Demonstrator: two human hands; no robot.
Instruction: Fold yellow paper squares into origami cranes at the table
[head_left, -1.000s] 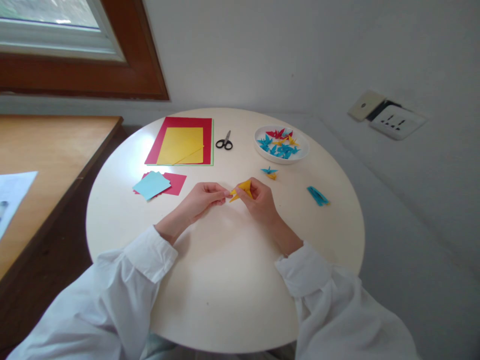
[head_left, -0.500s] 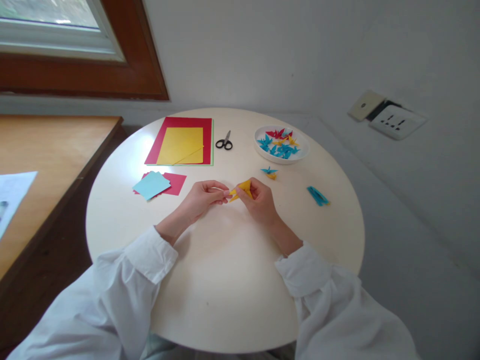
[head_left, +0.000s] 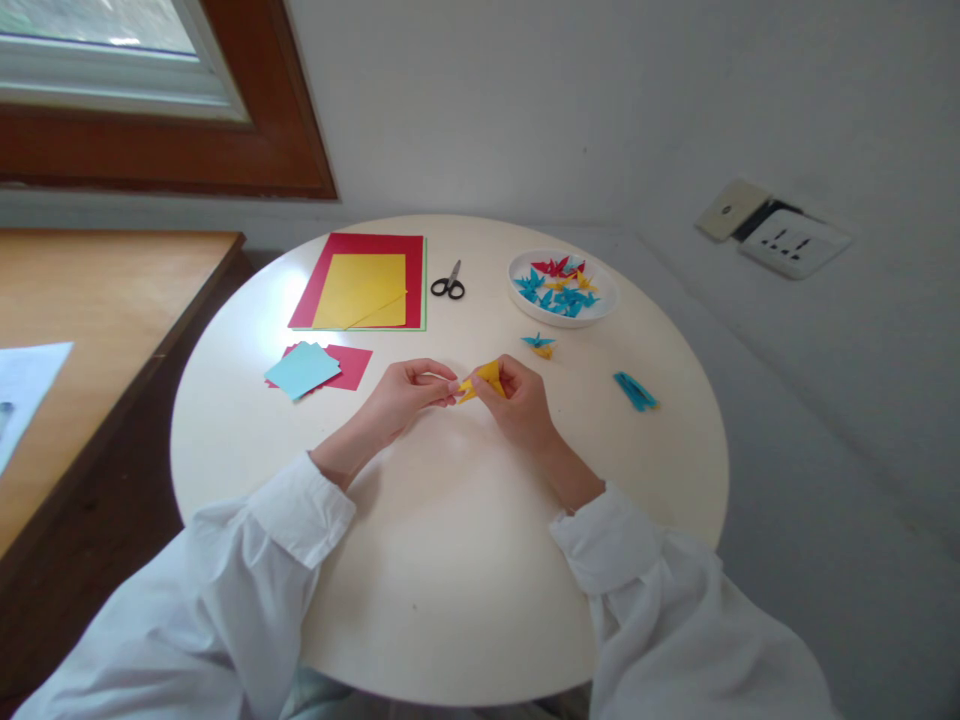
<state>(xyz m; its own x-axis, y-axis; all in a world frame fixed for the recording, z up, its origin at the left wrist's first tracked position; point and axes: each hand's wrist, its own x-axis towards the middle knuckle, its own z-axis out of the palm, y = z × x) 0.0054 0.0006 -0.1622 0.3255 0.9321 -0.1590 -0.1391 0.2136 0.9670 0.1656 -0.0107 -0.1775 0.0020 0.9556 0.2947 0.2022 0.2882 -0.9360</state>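
Between my two hands is a folded piece of yellow origami paper (head_left: pixel 489 376), with narrow points toward the left. My right hand (head_left: pixel 523 402) pinches its wider end between thumb and fingers. The fingertips of my left hand (head_left: pixel 411 395) are closed on one narrow point at its left end. Just beyond my right hand lie a blue and a yellow paper crane (head_left: pixel 538 345), close together. Folded blue paper strips (head_left: pixel 635 391) rest farther right, with a bit of yellow at one end.
A white dish (head_left: pixel 600 318) at the back right holds several red, blue and yellow cranes. Black-handled scissors (head_left: pixel 448 287) lie beside stacked red and yellow sheets (head_left: pixel 363 285). Small light-blue and red squares (head_left: pixel 304 370) are left of my left hand on the round table (head_left: pixel 450 580).
Both hands stay almost in place. The narrow points of the yellow paper have shifted slightly at my left fingertips; the other things lie as before.
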